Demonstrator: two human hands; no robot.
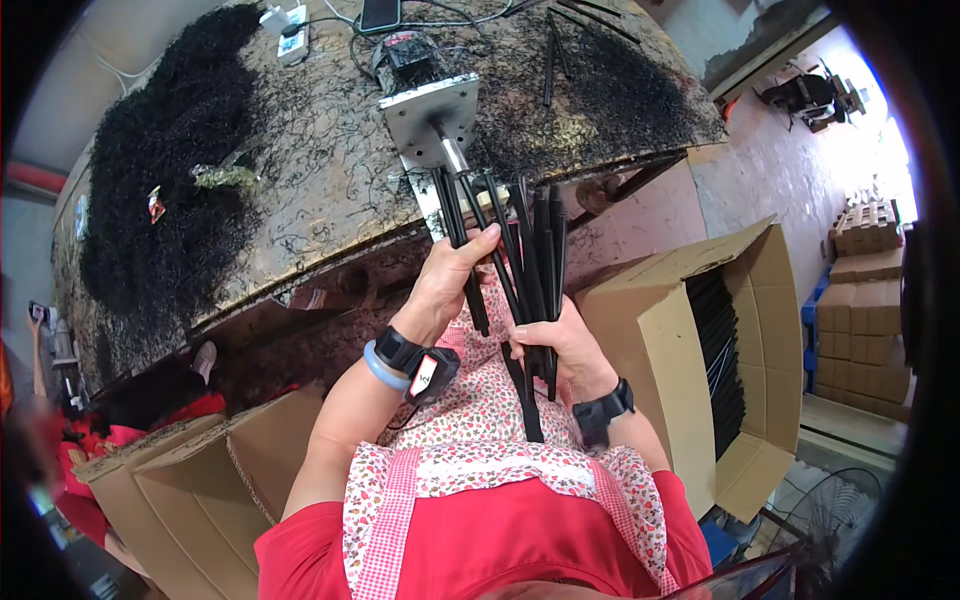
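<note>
My left hand (pixel 448 275) is closed round a few thin black rods (pixel 451 212), its thumb pressed across them. Their upper ends lie by the steel shaft (pixel 453 156) that sticks out of a square metal plate (pixel 428 118). My right hand (pixel 562 345) grips a bundle of longer black rods (pixel 541 245), which fan out upward over my lap. One dark rod (pixel 527 405) hangs lower against my flowered apron (pixel 470 400). Whether the rods are hollow or solid I cannot tell. A dark motor (pixel 405 58) sits behind the plate on the workbench.
Black curly shavings (pixel 165 190) heap on the left of the wooden workbench (pixel 330 150). An open carton (pixel 640 350) of black rods stands at my right, another carton (pixel 190 500) at my left. A phone (pixel 381 14) and a power strip (pixel 293 35) lie at the back. Another person sits far left.
</note>
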